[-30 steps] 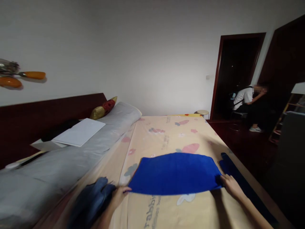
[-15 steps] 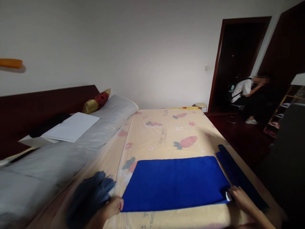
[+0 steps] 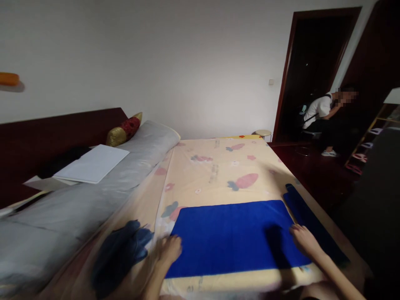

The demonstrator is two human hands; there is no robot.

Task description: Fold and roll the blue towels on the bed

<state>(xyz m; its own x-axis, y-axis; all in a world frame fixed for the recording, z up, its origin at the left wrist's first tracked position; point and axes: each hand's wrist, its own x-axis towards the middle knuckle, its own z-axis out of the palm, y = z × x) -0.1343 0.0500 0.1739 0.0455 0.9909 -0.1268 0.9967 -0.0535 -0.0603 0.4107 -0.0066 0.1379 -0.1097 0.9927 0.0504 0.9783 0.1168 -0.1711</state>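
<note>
A blue cloth [image 3: 231, 241] lies flat on the patterned bed sheet, shaped as a wide rectangle. My left hand [image 3: 171, 248] is at its left edge, fingers curled and slightly blurred. At the right edge is my right hand [image 3: 302, 238], its fingers bent inward and a dark shadow falling on the cloth beside it. Whether either hand grips the fabric is hidden. A rolled or folded dark-blue cloth [image 3: 315, 225] lies along the bed's right side, just past my right hand. Left of my left hand rests a crumpled dark-blue garment [image 3: 121, 254].
Grey bedding [image 3: 103, 200] runs along the left, bearing a white flat board [image 3: 93, 163] and a red-gold cushion [image 3: 125, 130]. A person [image 3: 321, 110] sits on a stool near the dark door [image 3: 315, 71]. A shoe rack [image 3: 364, 146] stands at right.
Both hands have left the near corners of the blue cloth and moved forward along its side edges. The white tag at the near right corner no longer shows. The view has shifted slightly.
</note>
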